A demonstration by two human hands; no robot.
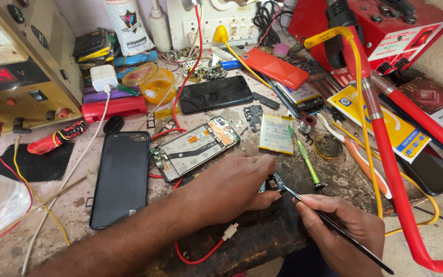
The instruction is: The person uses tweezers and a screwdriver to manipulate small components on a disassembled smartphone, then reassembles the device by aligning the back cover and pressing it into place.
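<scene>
Near the bench's (42, 205) front edge, the left hand (232, 187) pinches a small black part (272, 183) in closed fingers. The right hand (342, 231) grips tweezers (334, 225), tips touching the part. An opened phone (195, 147) lies just behind.

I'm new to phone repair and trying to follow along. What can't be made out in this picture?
Head view only:
- The small dark part pinched by the left hand: mostly hidden by the fingers, too small to identify.
- The tip of the black tweezers in the right hand: too fine to tell if it grips anything.
- The opened phone: its near corner is behind the left hand.
- The red hose: cut off by the right edge.
</scene>
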